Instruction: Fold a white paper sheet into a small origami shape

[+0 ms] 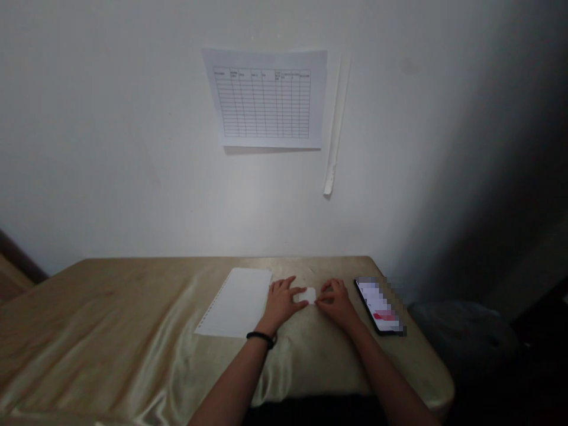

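A small white piece of paper with rounded corners lies between my two hands, low over the cloth. At its left side, the thumb and forefinger of my left hand hold it, set a little apart, while the other fingers stretch forward. My right hand pinches its lower right corner between thumb and forefinger, with the remaining fingers curled. A larger white sheet with punched holes along its left edge lies flat beside my left hand, which covers part of its right edge.
A table with a shiny gold-beige cloth stands against the white wall. On its right side lies a phone with a lit, partly blurred screen. A printed table sheet and a white strip are on the wall. Dark shapes stand right of the table.
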### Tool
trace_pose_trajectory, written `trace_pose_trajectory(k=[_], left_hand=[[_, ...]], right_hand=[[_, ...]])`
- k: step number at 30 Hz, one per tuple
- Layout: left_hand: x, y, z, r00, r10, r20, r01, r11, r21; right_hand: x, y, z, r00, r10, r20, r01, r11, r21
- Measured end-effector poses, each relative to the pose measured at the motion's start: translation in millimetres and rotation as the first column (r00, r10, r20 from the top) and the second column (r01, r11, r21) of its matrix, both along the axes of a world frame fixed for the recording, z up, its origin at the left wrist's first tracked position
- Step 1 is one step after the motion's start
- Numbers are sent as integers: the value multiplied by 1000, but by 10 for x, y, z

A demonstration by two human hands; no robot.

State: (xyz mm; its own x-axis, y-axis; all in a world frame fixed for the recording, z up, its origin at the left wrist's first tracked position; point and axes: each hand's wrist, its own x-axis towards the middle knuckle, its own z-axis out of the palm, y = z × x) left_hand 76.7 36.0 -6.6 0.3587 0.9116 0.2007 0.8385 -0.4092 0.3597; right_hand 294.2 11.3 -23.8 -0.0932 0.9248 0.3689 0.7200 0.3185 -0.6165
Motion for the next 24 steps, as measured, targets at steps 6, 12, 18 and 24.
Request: trace_pose_trajectory(k=[6,12,18,24], left_hand=[[1,13,-20,1000,1,2,-1,1000,1],[-4,25,-42,1000,0,8,0,1000,10],[-4,16,-45,1000,-12,16,11,1000,17],[1,3,-83,999,-17,35,16,999,38]], right_hand=[[-42,9,50,989,-117,89,115,993,31],[-72,7,67,963,-180,200,179,984,22],[-73,-8,61,964,-171,206,169,985,30],[-50,-34,51,990,-60,128,51,996,68]])
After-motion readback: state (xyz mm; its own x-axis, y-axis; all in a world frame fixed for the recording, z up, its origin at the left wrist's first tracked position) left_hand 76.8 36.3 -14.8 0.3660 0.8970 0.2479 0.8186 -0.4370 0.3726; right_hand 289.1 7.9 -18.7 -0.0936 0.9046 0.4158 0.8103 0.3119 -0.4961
